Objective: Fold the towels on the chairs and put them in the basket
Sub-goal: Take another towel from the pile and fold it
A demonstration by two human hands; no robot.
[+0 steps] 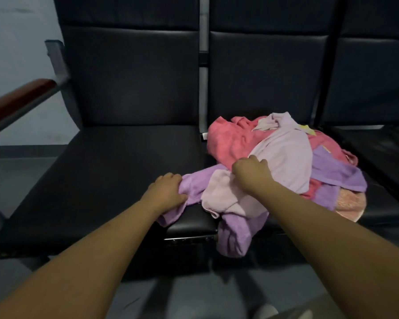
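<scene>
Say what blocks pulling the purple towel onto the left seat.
A pale towel lies over it, gripped by the right hand. The left hand grips the purple towel; nothing visible lies on the left seat.

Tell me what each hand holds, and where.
Left hand grips the purple towel at its left end; right hand pinches the pale lilac towel mid-cloth.

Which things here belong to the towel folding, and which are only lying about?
For the job: purple towel, pale lilac towel, pink towel, peach towel, black chair seat; the basket is not in view.
Only lying about: wooden armrest, grey floor.
</scene>
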